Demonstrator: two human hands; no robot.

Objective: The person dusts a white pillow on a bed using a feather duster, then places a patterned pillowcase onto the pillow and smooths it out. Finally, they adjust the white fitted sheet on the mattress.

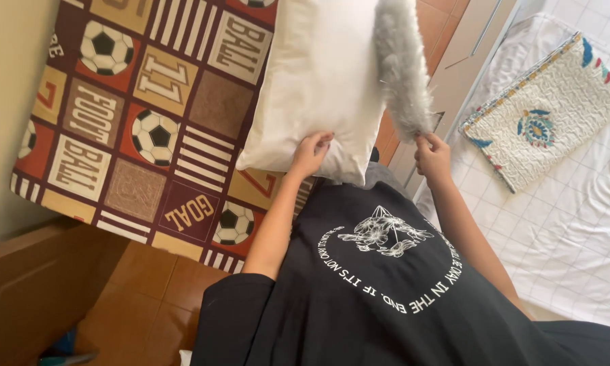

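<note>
The person's left hand [310, 153] grips the lower edge of a white pillow [318, 81], fingers curled into the fabric near its bottom corner; the pillow hangs upright in front of the chest, its top running out of the frame. The right hand [432, 154] is closed in a pinch on the lower tip of a grey furry pillowcase [401, 64], which hangs just beside the pillow's right edge and touches it along part of that edge; whether the furry cover wraps any part of the pillow cannot be told from this view.

Behind the pillow, to the left, lies a bedspread [135, 122] patterned in brown, red and cream squares with footballs and stripes, draped over a bed against a pale wall [13, 81]; a wooden bed frame [40, 278] shows below it, above an orange tiled floor [149, 285]. To the right is a second bed under a white quilted cover [576, 203]; on it rests a folded cream quilt [542, 112] with blue and red motifs and a coloured border. The person wears a black T-shirt [386, 305] with a white floral print ringed by lettering.
</note>
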